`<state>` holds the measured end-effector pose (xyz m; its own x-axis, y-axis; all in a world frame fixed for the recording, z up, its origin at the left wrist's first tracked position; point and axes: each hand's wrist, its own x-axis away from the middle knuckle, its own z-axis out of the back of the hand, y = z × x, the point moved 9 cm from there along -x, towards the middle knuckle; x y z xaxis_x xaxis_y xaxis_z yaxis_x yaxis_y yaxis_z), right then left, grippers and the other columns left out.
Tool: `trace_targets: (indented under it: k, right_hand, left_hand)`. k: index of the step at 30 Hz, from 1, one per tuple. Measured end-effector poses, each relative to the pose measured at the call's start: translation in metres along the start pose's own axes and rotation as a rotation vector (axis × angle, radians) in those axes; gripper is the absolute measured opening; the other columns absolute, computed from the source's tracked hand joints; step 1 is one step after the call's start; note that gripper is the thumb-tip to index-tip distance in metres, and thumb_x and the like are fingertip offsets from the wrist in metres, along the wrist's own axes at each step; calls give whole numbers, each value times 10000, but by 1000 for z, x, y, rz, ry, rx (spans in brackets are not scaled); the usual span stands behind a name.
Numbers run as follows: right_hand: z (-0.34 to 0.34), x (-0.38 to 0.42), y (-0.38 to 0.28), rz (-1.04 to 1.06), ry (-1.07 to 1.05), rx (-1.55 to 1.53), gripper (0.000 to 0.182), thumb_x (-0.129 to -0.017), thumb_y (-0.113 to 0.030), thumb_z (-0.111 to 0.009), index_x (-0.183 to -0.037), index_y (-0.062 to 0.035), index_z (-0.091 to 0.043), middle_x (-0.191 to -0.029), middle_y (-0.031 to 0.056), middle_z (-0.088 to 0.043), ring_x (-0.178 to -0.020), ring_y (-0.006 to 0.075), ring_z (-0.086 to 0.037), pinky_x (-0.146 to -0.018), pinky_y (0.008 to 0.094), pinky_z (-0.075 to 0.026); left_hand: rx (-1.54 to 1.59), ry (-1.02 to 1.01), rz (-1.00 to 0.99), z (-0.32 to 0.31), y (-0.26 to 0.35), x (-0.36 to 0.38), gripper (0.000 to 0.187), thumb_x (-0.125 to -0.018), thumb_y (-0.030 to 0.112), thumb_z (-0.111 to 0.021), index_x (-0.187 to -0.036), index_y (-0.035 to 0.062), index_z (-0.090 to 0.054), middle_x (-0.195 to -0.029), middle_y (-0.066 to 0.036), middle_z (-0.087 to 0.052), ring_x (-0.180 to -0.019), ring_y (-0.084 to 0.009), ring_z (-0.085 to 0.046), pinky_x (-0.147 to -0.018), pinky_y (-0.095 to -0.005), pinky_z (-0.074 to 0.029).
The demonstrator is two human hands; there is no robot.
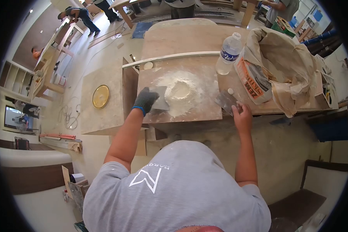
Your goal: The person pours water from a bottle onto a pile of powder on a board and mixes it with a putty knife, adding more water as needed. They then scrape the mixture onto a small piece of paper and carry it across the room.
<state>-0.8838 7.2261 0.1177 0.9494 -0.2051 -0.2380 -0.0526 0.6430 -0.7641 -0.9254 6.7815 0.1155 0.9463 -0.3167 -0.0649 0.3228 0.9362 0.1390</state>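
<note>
My left hand (pixel 146 99), in a dark grey glove with a blue cuff, is closed around a flat scraper (pixel 161 101). Its blade touches the left side of a mound of pale powder (pixel 181 89), which has a shallow hollow in its middle. The powder lies on a wooden board (pixel 205 112). Over the board's right edge, my bare right hand (pixel 241 115) grips a second flat, greyish scraper (pixel 224 102) between thumb and fingers. A small white cap (pixel 230 91) is beside that blade. Behind it stands a clear water bottle (pixel 229 54) without a cap.
An open paper sack (pixel 255 79) fills the right of the bench. A pale strip (pixel 174 57) lies behind the powder. To the left sits a round golden lid (pixel 101 96). Other people (pixel 79 17) are at the back, with cables (pixel 69 118) on the floor.
</note>
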Motion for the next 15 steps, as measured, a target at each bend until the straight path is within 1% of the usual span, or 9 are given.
trace_targets:
  k: [3,4,5,7,8,11,12,15]
  right_hand:
    - [-9,-18,-17,99,-8,-74,311,-831,-186,-765,-1054,14,-681,-991,157,-655,-895,300,-641,-815,388,-518]
    - [-13,-19,-22,126,-14,-51,320,-826,-190,-770,-1057,12,-681,-987,156,-654,-883,298,-639,-806,386,-519]
    - [-17,-19,-25,152,-19,-31,328,-821,-194,-776,-1060,10,-682,-984,155,-653,-871,295,-638,-798,385,-520]
    - [-28,-11,-26,183,-33,-35,342,-812,-202,-786,-1063,7,-683,-973,154,-652,-849,291,-636,-781,382,-522]
    - [-35,-6,-25,193,-41,-56,347,-808,-206,-790,-1062,6,-683,-966,153,-653,-838,288,-636,-772,381,-523]
    - [-49,5,-23,168,-90,-99,345,-803,-210,-794,-1052,2,-685,-945,148,-653,-822,282,-636,-755,382,-525]
    - [-54,10,-22,147,-110,-112,342,-803,-211,-794,-1048,1,-686,-938,145,-653,-819,280,-636,-750,382,-525]
    - [-57,20,-26,174,-145,-112,324,-800,-195,-796,-1034,1,-687,-922,137,-651,-821,277,-637,-747,376,-525]
  left_hand:
    - [102,167,86,6,-1,-4,151,-862,161,-660,-981,105,-735,-1063,-234,-655,-928,-386,-662,-848,-442,-538]
    - [10,116,39,13,-4,0,153,-875,187,-649,-970,107,-739,-1017,-224,-670,-959,-379,-655,-874,-435,-528]
    - [246,88,265,15,-27,5,153,-878,187,-644,-968,112,-741,-1002,-219,-676,-966,-377,-652,-875,-435,-525]
    - [721,25,711,-1,-61,32,153,-882,188,-634,-964,121,-745,-971,-208,-686,-980,-374,-647,-877,-435,-520]
    - [-77,-95,121,-12,-44,27,155,-877,183,-635,-974,132,-745,-953,-205,-696,-984,-373,-644,-864,-440,-518]
    - [-185,-146,53,-19,-24,8,155,-879,189,-637,-972,128,-746,-997,-211,-697,-991,-377,-642,-857,-434,-517]
    - [135,29,278,-38,-51,2,160,-899,203,-623,-958,116,-743,-987,-216,-696,-1028,-381,-633,-880,-432,-512]
    - [235,91,327,-18,-62,-32,230,-897,235,-620,-1027,73,-718,-978,-233,-692,-1012,-396,-641,-894,-450,-516]
